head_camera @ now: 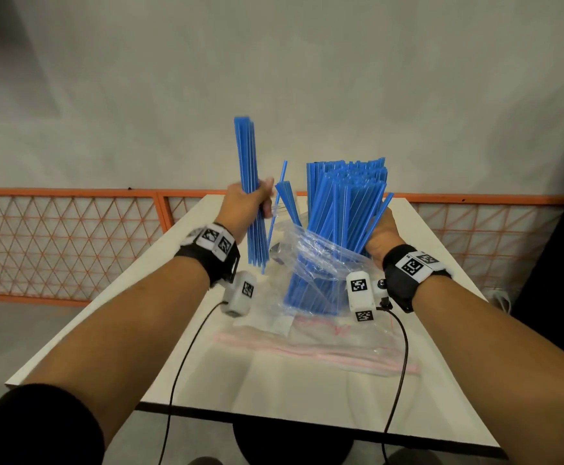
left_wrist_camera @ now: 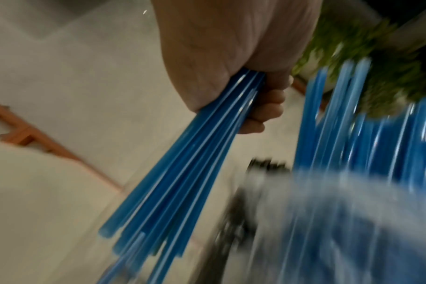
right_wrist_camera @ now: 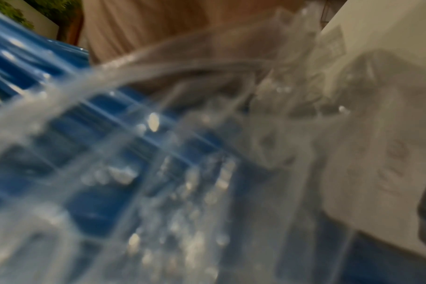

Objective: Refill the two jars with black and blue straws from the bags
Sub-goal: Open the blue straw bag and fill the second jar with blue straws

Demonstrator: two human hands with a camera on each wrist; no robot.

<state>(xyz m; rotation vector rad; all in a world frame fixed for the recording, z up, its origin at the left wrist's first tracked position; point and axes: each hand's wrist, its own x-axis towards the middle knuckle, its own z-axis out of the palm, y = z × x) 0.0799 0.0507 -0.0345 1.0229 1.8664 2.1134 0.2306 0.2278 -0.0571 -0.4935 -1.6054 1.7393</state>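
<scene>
Both hands grip: left blue straws, right seemingly the bag of straws

Dim, even light; both wrist views motion-blurred

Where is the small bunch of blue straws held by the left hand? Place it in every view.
Head: small bunch, upright, left of centre, gripped by the left hand.
Left wrist: small bunch, running diagonally from the fist to bottom left.
Right wrist: not in it.
Shared landmark: the big bagged blue straws.
</scene>
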